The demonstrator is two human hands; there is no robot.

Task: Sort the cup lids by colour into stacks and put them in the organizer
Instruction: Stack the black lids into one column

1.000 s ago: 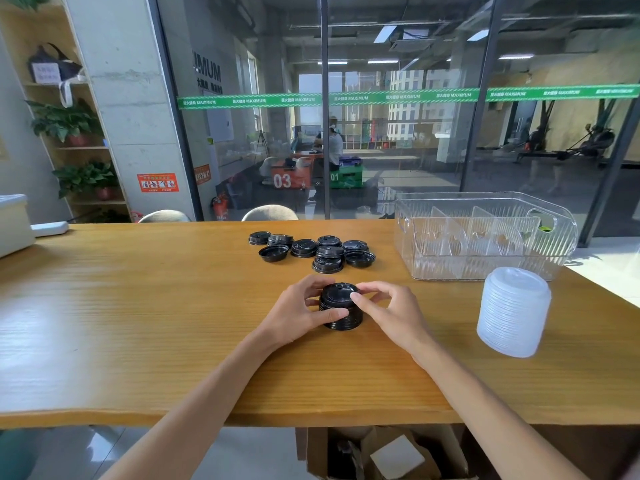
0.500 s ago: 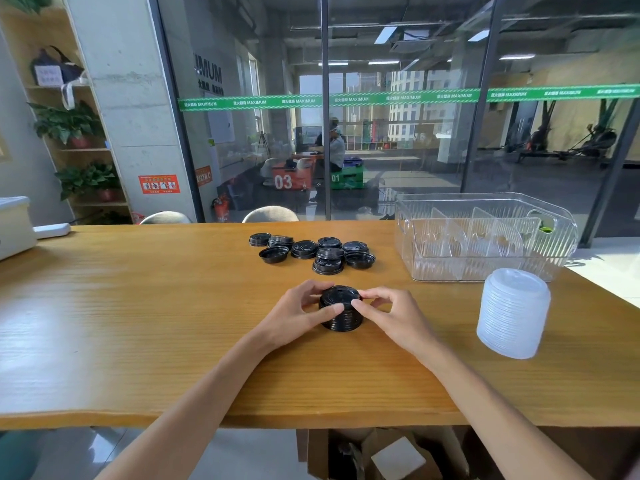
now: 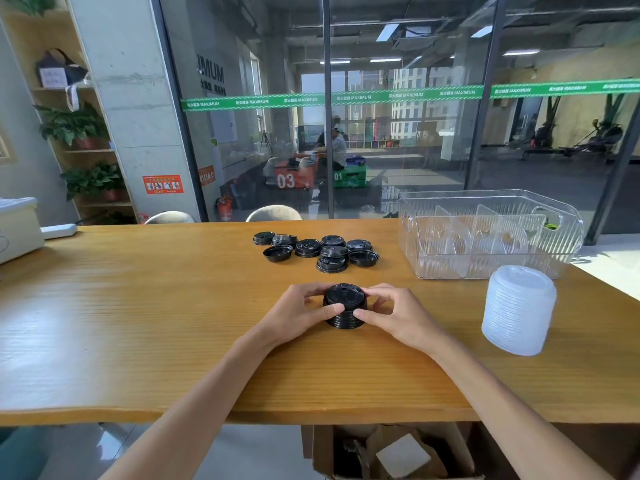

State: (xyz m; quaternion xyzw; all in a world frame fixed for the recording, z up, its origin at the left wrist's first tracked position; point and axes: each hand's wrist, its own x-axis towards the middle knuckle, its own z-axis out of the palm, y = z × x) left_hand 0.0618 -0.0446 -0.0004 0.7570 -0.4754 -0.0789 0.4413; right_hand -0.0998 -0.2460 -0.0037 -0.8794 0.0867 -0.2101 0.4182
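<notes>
I have the short stack of black lids [image 3: 345, 306] standing on the counter [image 3: 138, 323] right between my hands, its axis upright, the top lid facing up at me. My left hand [image 3: 298, 315] curls round its left side with the thumb pressed on the near edge, and my right hand [image 3: 394, 315] mirrors it on the right, so both are clamped on the same stack, fingertips nearly meeting at the front. The loose black lids [image 3: 317, 249] lie straight ahead of my hands, a little to the left, well apart from the stack, so I judge my left hand the nearer one to fetch the next. The clear organizer [image 3: 485, 233] sits ahead and to the right of my right hand, with the tall stack of white lids [image 3: 519, 313] just near of it, off to my right. How many lids are in the black stack I cannot count, my fingers cover its far side, and the organizer's dividers blur through the ribbed walls.
</notes>
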